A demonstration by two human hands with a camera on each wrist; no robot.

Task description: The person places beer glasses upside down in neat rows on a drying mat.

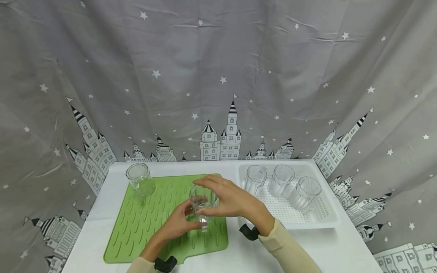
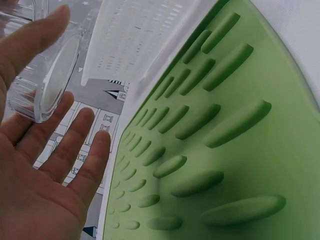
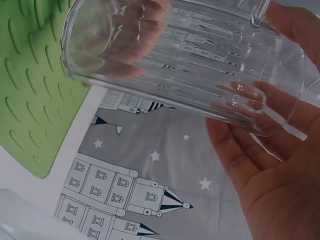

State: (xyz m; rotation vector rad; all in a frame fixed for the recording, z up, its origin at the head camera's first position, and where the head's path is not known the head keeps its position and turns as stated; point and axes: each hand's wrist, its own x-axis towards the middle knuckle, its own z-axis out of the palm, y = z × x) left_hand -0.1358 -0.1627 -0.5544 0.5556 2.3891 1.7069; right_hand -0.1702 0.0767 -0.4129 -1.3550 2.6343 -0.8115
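Observation:
A clear glass mug [image 1: 197,201] is held between both hands over the green ridged drying mat [image 1: 136,227]. My right hand [image 1: 235,199] grips it near one end, thumb on the near side and fingers around the far side. At the other end, my left hand [image 1: 179,223] holds it between thumb and fingers; in the left wrist view the outer fingers [image 2: 95,150] stand clear of the glass. The mug's handle [image 1: 204,224] points toward me. In the right wrist view the mug [image 3: 185,65] lies across the picture, its inside without visible contents.
Another clear mug [image 1: 140,180] stands at the mat's far left corner. To the right, a white perforated tray [image 1: 273,220] holds three more clear mugs, a left one [image 1: 256,176], a middle one [image 1: 282,178] and a right one [image 1: 307,191]. A grey patterned curtain [image 1: 218,57] hangs behind the white table.

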